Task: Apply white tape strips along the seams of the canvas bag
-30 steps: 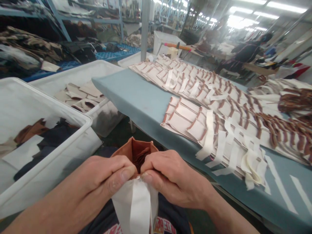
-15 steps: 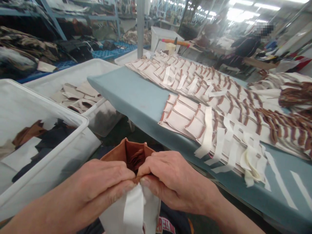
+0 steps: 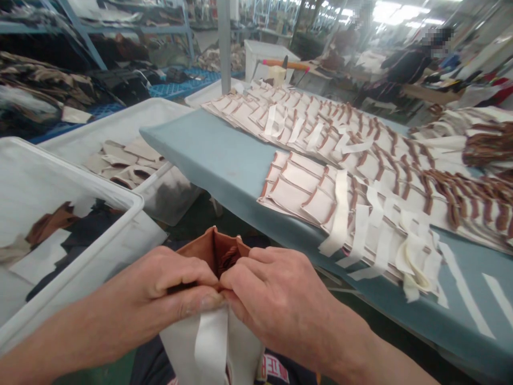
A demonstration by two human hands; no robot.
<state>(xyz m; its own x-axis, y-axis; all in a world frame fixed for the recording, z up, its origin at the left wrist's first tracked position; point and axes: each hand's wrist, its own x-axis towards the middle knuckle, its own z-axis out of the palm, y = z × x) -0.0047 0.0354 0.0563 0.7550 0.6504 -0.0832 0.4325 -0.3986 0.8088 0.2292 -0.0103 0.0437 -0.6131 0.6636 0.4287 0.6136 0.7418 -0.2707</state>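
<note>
Low in front of me is a cream fabric bag [image 3: 244, 350] with a brown lining [image 3: 200, 250], its mouth facing away from me. My left hand [image 3: 176, 283] pinches the near rim, thumb on the outside and fingers folded over the top. Right beside it, my right hand [image 3: 272, 291] grips the same rim, and the fingertips of both hands meet at the middle. A white strip [image 3: 211, 337] hangs down the bag's outer face from under the left thumb. The fingertips cover the pinched edge itself.
A blue-covered table [image 3: 224, 155] holds overlapping rows of cream pieces with brown edges [image 3: 298, 179] and loose white strips [image 3: 360, 235]. White bins [image 3: 132, 200] with fabric scraps stand at left. A shelf [image 3: 168, 29] and a seated person [image 3: 404, 67] are farther back.
My right fingers have closed in over the rim at the middle, and its thumb is now mostly hidden. The left hand's fingers are more bent. The view has shifted slightly.
</note>
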